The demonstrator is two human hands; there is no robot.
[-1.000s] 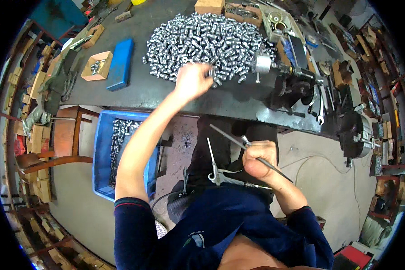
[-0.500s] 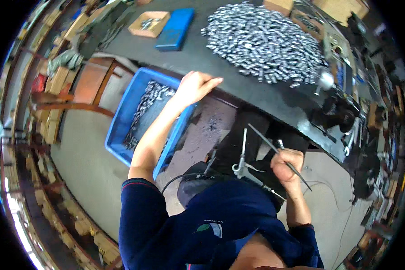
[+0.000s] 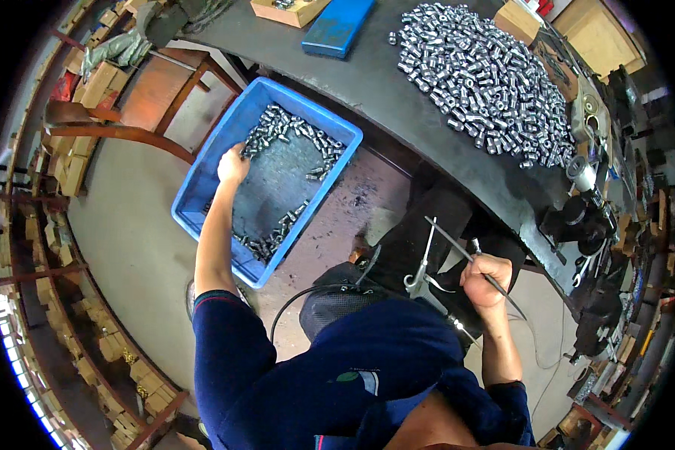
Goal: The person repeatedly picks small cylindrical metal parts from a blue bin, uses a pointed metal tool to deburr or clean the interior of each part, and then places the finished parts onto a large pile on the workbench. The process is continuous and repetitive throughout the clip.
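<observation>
Lying just beside left hand (image 3: 234, 165): metal fittings (image 3: 266, 130).

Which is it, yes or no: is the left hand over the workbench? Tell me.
No, the left hand is in the blue plastic bin by some metal fittings, away from the workbench.

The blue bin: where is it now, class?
In the head view, the blue bin is left of centre, right of the wooden chair, beside the bench; the left hand is over its left side.

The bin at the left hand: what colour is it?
The bin is blue, best seen in the head view.
</observation>
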